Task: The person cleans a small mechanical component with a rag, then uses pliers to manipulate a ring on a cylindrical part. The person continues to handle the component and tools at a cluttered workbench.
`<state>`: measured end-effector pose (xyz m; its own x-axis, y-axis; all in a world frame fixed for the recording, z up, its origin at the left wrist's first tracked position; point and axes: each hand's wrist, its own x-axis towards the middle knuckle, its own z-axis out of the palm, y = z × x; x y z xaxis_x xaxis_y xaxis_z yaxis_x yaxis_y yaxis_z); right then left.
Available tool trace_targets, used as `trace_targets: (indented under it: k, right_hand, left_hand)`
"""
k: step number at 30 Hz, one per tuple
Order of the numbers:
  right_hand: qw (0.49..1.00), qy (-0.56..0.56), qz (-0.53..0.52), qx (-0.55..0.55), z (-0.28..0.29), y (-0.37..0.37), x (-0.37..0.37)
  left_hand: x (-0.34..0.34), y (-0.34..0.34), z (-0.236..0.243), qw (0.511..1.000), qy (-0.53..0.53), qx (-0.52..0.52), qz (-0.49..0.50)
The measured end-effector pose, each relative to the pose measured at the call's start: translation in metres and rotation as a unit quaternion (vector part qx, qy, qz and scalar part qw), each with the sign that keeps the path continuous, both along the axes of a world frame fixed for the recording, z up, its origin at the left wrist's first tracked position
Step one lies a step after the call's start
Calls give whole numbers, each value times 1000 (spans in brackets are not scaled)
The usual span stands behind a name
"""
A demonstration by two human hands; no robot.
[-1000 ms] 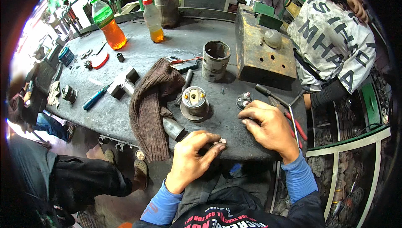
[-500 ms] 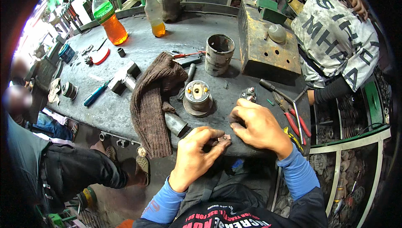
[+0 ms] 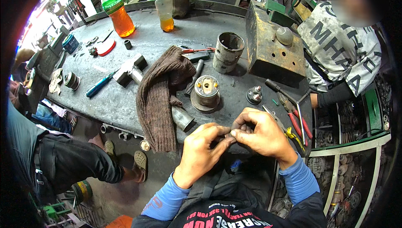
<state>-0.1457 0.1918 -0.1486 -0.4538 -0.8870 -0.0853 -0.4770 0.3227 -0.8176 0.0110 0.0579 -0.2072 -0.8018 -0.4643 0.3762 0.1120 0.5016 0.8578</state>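
Note:
My left hand (image 3: 200, 149) pinches a small copper-coloured part (image 3: 228, 135) at the table's near edge. The fingertips of my right hand (image 3: 264, 136) are closed against the same part, so only a sliver of it shows. Beyond my hands stands a round metal piece with a flange and two brass-coloured studs (image 3: 206, 95). A small dark round part with metal posts (image 3: 254, 95) sits beyond my right hand. To the left lies a brown knitted cloth (image 3: 157, 102), draped over a hammer, with a metal tube (image 3: 182, 119) poking out beside it.
Pliers with red handles (image 3: 295, 123) and a yellow-handled tool (image 3: 295, 138) lie at the right. A hollow metal cylinder (image 3: 228, 58) and a rusty metal box (image 3: 274, 46) stand farther back. Two bottles with orange liquid (image 3: 122, 25) are at the far left. People stand on both sides.
My right hand has come in to meet the left, and its fingertips now cover most of the small copper-coloured part. The view has shifted slightly.

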Motion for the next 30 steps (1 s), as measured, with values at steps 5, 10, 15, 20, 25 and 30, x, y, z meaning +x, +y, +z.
trace_targets:
  k: [5, 10, 15, 20, 25, 30]
  right_hand:
    - [999, 11, -33, 11, 8, -3, 8]
    - [990, 108, 32, -88, 2, 7, 9]
    - [984, 132, 65, -96, 2, 5, 9]
    - [987, 128, 74, -69, 7, 3, 8]
    - [985, 131, 72, -87, 8, 4, 14]
    - [985, 105, 78, -110, 3, 15, 7]
  left_hand:
    - [0, 0, -4, 1000, 7, 2, 6]
    - [0, 1, -10, 1000, 23, -5, 4]
    - [2, 0, -10, 1000, 22, -8, 1]
    - [2, 0, -7, 1000, 21, 3, 0]
    - [1, 0, 1, 1000, 20, 17, 8]
    - [1, 0, -3, 999, 27, -21, -9]
